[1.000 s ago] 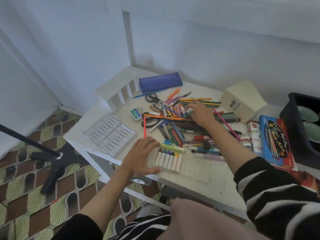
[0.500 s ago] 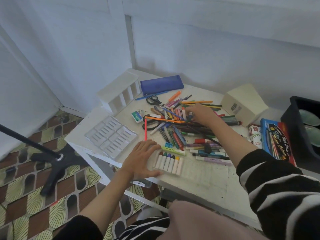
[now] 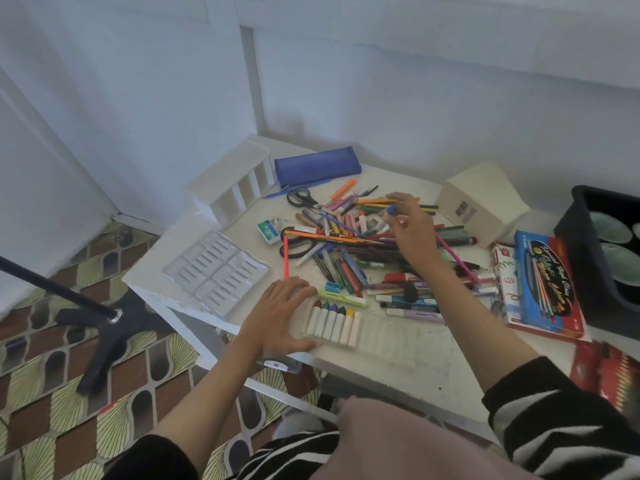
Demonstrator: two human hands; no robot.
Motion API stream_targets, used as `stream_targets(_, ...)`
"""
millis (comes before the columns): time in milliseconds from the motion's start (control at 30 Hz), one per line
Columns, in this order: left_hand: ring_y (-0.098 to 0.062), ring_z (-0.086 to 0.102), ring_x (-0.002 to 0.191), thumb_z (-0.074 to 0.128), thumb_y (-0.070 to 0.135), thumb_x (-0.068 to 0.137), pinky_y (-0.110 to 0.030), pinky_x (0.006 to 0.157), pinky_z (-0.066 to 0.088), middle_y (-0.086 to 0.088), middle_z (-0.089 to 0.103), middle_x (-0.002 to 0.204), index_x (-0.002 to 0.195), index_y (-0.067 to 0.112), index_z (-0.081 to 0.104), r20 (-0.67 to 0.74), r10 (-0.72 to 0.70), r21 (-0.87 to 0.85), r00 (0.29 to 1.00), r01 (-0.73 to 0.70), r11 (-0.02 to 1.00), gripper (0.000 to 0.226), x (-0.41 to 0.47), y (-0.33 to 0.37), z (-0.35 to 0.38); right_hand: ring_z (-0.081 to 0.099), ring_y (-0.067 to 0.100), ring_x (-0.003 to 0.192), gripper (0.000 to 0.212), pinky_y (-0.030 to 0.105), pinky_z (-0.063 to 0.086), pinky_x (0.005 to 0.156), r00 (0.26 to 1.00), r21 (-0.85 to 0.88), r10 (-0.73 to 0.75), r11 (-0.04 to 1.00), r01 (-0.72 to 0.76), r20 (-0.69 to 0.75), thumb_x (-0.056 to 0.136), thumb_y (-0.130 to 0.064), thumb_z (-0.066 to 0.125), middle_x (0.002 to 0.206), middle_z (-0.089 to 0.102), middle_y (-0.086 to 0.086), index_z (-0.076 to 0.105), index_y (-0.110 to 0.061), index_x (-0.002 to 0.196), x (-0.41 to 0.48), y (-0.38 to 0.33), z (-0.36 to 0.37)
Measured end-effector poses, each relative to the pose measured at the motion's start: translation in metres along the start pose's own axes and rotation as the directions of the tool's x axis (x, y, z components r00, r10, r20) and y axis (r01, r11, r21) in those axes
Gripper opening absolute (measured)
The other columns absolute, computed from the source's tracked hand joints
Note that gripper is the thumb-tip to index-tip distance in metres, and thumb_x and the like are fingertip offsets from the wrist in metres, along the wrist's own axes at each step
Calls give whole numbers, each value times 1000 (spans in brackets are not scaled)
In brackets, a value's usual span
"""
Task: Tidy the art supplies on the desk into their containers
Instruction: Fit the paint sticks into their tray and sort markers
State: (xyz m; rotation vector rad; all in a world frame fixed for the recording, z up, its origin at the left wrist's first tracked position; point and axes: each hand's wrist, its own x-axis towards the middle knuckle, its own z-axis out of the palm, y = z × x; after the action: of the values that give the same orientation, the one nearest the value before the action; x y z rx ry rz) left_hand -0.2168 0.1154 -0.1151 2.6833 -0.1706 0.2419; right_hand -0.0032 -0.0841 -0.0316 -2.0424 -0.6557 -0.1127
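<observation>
A heap of pens, markers and pencils [image 3: 349, 251] covers the middle of the white desk [image 3: 433, 355]. My right hand [image 3: 410, 226] is raised over the heap and pinches a crayon with a blue tip [image 3: 392, 211] between its fingertips. My left hand [image 3: 280, 317] lies flat with straight fingers on the left end of a clear crayon tray [image 3: 381, 336] at the front edge. Several white-wrapped crayons [image 3: 334, 322] lie side by side in that tray.
An empty clear plastic insert [image 3: 216, 271] lies at the left. A white slotted organiser [image 3: 232, 183] and a blue pencil case [image 3: 317, 166] stand at the back, scissors [image 3: 301, 197] beside them. A cream box [image 3: 481, 202], a boxed pen set [image 3: 547, 289] and a black bin [image 3: 606, 251] are right.
My right hand has lifted out of the heap with the blue-tipped crayon pinched in its fingers. My left hand stays flat on the tray.
</observation>
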Motion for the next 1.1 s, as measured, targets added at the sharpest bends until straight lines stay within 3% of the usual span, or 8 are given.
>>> stream_targets(100,-17,30,131,48,80,70,-36,110,23,0,40,137,134,25,42,-4,4,-1,1000,-4,1000,84,0,0,1,60,10,92,29,20,51,79,990,131,139,982,-133,-36,93,-9,53,100,58,-7,49,-14,122,-20,-11,-6)
stream_targets(233,-17,29,132,48,80,71,-39,111,25,0,40,137,134,26,41,-1,5,-3,1000,-5,1000,84,0,0,1,66,12,71,25,15,53,62,958,294,285,913,-284,39,95,-9,50,93,61,-2,43,-18,118,-48,-20,-19)
stream_targets(400,-18,28,134,47,81,70,-42,112,25,-1,40,139,135,26,40,12,-13,-7,1000,13,1000,85,0,0,1,63,11,67,19,14,51,59,918,161,346,912,-378,194,80,-13,71,80,67,3,61,-13,97,-76,-11,-29)
stream_targets(500,-20,30,134,47,82,70,-44,112,26,-1,40,138,134,26,39,14,-13,-7,1000,13,1000,85,0,1,1,61,1,65,11,12,47,59,905,103,351,918,-383,241,76,-15,77,78,68,-2,68,-11,81,-89,-9,-27)
stream_targets(600,-20,31,133,46,82,70,-44,111,27,-1,41,137,134,25,40,14,-9,-8,1000,9,1000,86,0,1,0,65,13,74,7,16,52,63,898,103,352,915,-389,264,76,-12,76,86,68,-2,71,-16,80,-96,-11,-25)
stream_targets(800,-19,33,131,44,83,70,-43,110,29,-1,41,136,133,22,43,18,-15,-9,1000,15,1000,88,1,1,1,66,6,75,26,19,55,69,874,93,279,936,-341,398,78,3,69,88,69,-8,67,-21,88,-102,-27,-24)
stream_targets(1033,-20,31,132,49,79,69,-45,111,29,-1,40,138,134,23,41,32,-28,-9,999,29,1000,86,0,2,0,66,4,69,19,20,56,68,865,-45,238,969,-244,441,72,-9,79,77,69,-5,64,-21,76,-103,-30,-24)
stream_targets(1100,-20,31,132,47,81,69,-44,111,29,-1,40,138,134,24,41,33,-25,-14,999,25,1000,86,0,2,0,62,-2,63,18,14,53,62,870,-74,223,974,-212,440,72,-10,79,72,66,-8,64,-19,74,-102,-31,-26)
